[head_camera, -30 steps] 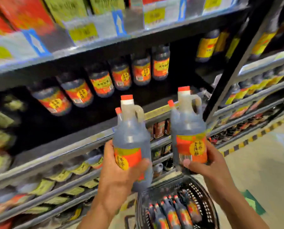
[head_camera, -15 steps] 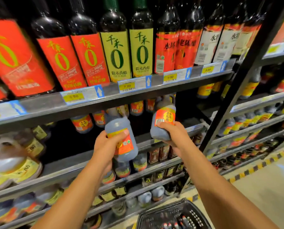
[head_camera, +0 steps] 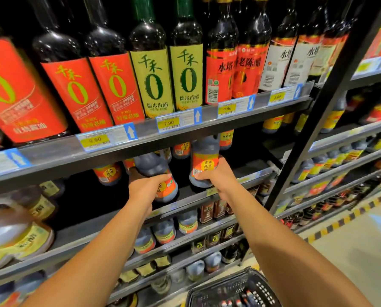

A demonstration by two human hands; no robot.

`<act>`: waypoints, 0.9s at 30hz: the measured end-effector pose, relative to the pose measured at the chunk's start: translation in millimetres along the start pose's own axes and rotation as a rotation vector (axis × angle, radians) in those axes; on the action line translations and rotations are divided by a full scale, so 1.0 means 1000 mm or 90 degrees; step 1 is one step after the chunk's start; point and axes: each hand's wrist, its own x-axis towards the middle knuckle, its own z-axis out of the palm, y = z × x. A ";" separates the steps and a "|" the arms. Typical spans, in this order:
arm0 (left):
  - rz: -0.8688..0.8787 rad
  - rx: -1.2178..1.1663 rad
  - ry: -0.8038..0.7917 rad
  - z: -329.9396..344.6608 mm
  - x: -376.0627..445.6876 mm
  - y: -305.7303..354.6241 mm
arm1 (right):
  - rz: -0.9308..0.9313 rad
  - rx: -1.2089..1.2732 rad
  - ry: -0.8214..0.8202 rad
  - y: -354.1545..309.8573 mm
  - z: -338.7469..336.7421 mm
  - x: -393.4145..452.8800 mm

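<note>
Two dark vinegar jugs with red and yellow labels are held over the front of a shop shelf (head_camera: pixel 234 185). My left hand (head_camera: pixel 144 188) grips the left jug (head_camera: pixel 150 166) round its lower body, and the jug leans to the left. My right hand (head_camera: pixel 218 177) grips the right jug (head_camera: pixel 204 156) from below and the right, near upright. Both jug tops are hidden behind the price rail (head_camera: pixel 140 140) of the shelf above. More of the same jugs (head_camera: pixel 107 173) stand deeper on that shelf.
Tall dark bottles (head_camera: pixel 152 63) with red, green and white labels fill the shelf above. Lower shelves hold small jugs (head_camera: pixel 165 231) and jars. A black wire basket (head_camera: pixel 236 291) with bottles sits at the bottom. A black upright (head_camera: pixel 313 120) divides the racks; the floor (head_camera: pixel 362 240) lies right.
Both hands have carried the jugs up from over the basket and forward onto the shelf. The view has tilted up, so the basket has dropped to the bottom edge.
</note>
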 end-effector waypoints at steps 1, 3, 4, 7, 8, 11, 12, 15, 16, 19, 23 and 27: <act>0.006 0.007 -0.001 0.000 0.004 -0.003 | -0.016 -0.036 -0.001 0.001 0.000 0.004; -0.011 0.036 -0.002 -0.002 0.010 -0.009 | -0.035 -0.094 0.004 0.000 0.002 0.008; -0.023 0.053 0.001 -0.002 0.010 -0.009 | -0.038 -0.127 0.008 -0.002 0.003 0.007; 0.043 0.136 0.025 0.000 0.007 -0.008 | -0.047 -0.201 -0.007 0.000 0.008 0.016; 0.091 0.168 0.031 0.001 0.007 -0.007 | -0.050 -0.221 -0.012 -0.002 0.010 0.016; 0.190 0.276 0.052 0.004 0.007 -0.009 | -0.063 -0.254 -0.001 0.015 0.014 0.042; 0.198 0.307 0.050 0.005 0.008 -0.010 | -0.062 -0.254 -0.002 0.022 0.013 0.050; 0.198 0.347 0.036 0.008 0.011 -0.011 | -0.050 -0.233 0.002 0.012 0.016 0.048; 0.198 0.348 0.035 0.010 0.011 -0.009 | -0.040 -0.231 -0.007 0.012 0.018 0.048; 0.166 0.367 0.038 0.014 0.018 -0.003 | -0.030 -0.215 -0.020 0.015 0.022 0.055; 0.182 0.356 0.035 0.019 0.029 0.005 | -0.131 -0.253 -0.031 0.002 0.035 0.055; 0.195 0.340 0.047 0.025 0.035 0.010 | -0.140 -0.426 0.011 -0.003 0.037 0.063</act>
